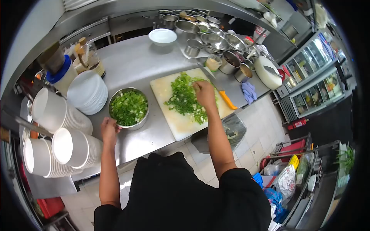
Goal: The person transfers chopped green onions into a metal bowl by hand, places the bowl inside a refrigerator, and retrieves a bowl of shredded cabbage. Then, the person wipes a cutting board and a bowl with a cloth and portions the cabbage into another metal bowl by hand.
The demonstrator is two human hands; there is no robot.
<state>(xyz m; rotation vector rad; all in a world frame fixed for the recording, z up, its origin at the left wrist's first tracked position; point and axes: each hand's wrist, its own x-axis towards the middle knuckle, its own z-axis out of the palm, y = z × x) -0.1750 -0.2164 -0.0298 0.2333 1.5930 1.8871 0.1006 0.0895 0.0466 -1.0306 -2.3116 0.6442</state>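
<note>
Chopped greens fill a round metal bowl (129,108) on the steel counter. My left hand (110,129) is at the bowl's lower left rim, its fingers closed on the edge. To the right, more chopped greens (181,94) are spread over a white cutting board (169,125). My right hand (204,92) is over the right part of this pile, fingers curled together and pointing down; what they hold, if anything, is hidden. A knife with an orange handle (228,100) lies along the board's right edge.
Left of the bowl are stacked white plates (88,92) and stacked white tubs (73,148). A white bowl (162,37) sits at the back. Metal pots (230,62) crowd the back right, near a purple cloth (249,92). A lined bin (235,131) stands below the board.
</note>
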